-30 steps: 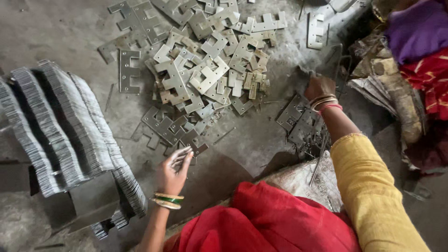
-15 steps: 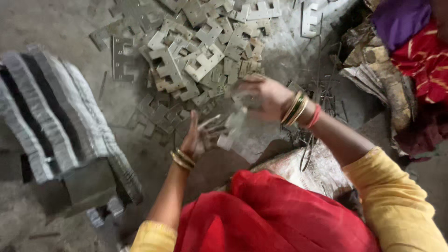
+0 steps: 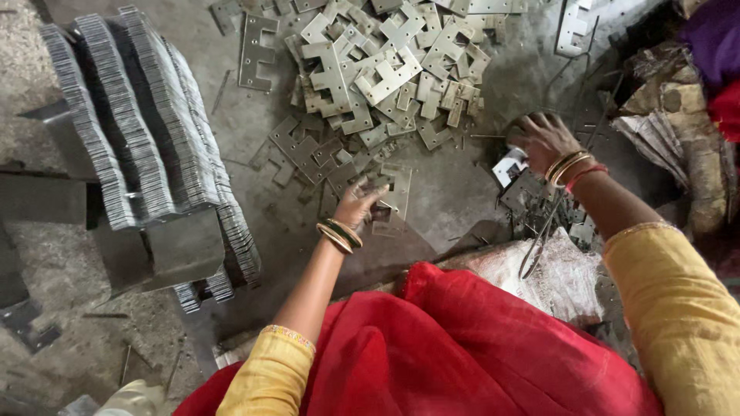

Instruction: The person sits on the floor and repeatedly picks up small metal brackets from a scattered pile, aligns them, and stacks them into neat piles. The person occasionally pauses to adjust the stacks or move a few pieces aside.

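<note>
Below, the left hand (image 3: 359,205) rested low on the grey floor (image 3: 455,192), its fingers curled loosely around the near edge of a flat stamped metal plate (image 3: 395,194) that lay just right of it; the plate appeared pinched between thumb and fingers, though the grip itself was partly hidden. Striped bangles (image 3: 339,233) circled that wrist. Farther right, the right hand (image 3: 542,139) reached down with fingers bent over a small pale metal piece (image 3: 509,166), touching it; whether it truly gripped the piece could not be told. Gold and red bangles (image 3: 572,167) sat on that wrist, above a yellow sleeve (image 3: 678,308).

At the far side, between the two hands, lay a loose heap of notched metal plates (image 3: 385,69), pale ones on top and darker ones spilling nearer toward the left hand. To the left, well apart, dense rows of stacked thin plates (image 3: 139,131) stood on edge, leaning over a dark metal block (image 3: 181,250). Near the right hand, darker scrap pieces (image 3: 539,204) lay beside a white woven sack (image 3: 555,281). Red cloth (image 3: 462,347) covered the person's lap nearest the camera.
</note>
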